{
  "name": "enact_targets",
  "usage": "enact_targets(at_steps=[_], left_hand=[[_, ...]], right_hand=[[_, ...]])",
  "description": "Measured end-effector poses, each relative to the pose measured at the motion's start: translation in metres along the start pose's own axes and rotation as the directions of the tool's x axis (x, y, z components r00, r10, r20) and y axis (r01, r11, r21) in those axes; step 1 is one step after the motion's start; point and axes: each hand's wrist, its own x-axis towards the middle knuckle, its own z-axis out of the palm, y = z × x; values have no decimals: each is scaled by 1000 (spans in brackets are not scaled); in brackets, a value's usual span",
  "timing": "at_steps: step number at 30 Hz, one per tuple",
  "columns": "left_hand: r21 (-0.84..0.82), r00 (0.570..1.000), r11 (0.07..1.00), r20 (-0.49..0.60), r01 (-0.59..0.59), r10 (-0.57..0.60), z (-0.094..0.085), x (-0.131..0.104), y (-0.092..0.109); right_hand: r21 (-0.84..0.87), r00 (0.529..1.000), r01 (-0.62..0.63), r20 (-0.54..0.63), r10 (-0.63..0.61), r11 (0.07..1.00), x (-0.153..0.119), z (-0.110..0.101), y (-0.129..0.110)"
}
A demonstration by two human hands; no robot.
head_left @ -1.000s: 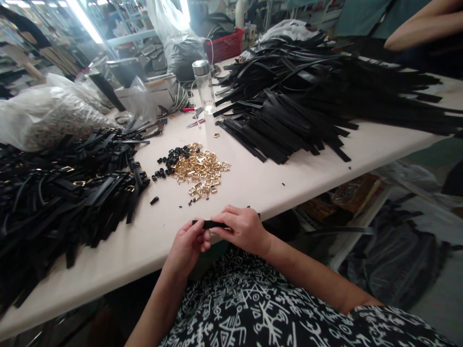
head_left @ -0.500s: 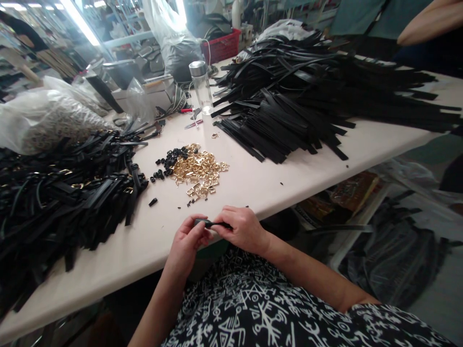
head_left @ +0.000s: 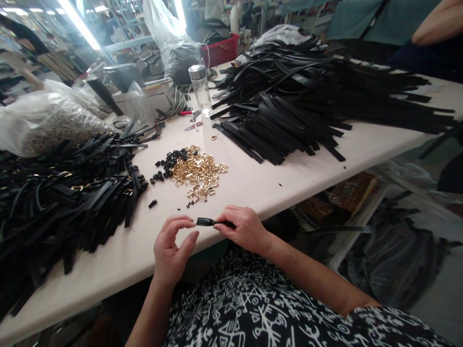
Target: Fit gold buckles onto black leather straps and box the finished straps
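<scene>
The right hand (head_left: 244, 227) is pinched firmly on a black strap (head_left: 205, 221), thumb and fingers clamped together; the strap's glossy end juts out leftward from these fingertips, broad at its tip and narrower where the grip begins; the rest is largely hidden by the hand. The left hand (head_left: 170, 250) faces it with thumb and fingers spread apart, holding nothing; its upper fingertips are just beside the strap's tip, and I cannot tell whether they touch it. Both hands are at the near edge of the pale table (head_left: 253, 188); just behind them lies the wearer's black-and-white patterned garment (head_left: 267, 308).

A small black piece (head_left: 152, 204) lies beyond the left hand, slightly to its left; straight ahead of both hands is a heap of gold buckles (head_left: 198, 168), with black loops (head_left: 174, 161) touching its left side; farther out are red-handled snips (head_left: 193, 126) and an upright glass bottle (head_left: 201, 94). To the left hand's left spreads a pile of buckled straps (head_left: 90, 202), a clear bag (head_left: 47, 125) behind it; ahead and right of the right hand lies a broad heap of flat black strips (head_left: 282, 130); well beyond, another person's bent arm (head_left: 439, 21) shows.
</scene>
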Motion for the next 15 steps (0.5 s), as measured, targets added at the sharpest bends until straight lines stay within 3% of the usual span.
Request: enact_targets(at_steps=[2,4,9,12,15], left_hand=[[105,1000,994,-9,9,-9,2,2,-3],[172,998,985,60,-3,-8,5,5,-4],[80,983,995,170,51,-64,13,10,-1],[27,989,997,126,75,-77,17,7,3],[-15,1000,1000,16,26,-26,15,3,8]], right_hand=[[-11,1000,23,6,-23,1000,0,0,-3],[-46,999,48,10,-48,998,0,1,-5],[-114,994,110,9,-110,987,-2,2,-8],[-134,993,121,26,-118,984,-2,3,-8],[-126,996,88,32,-84,988,0,1,-5]])
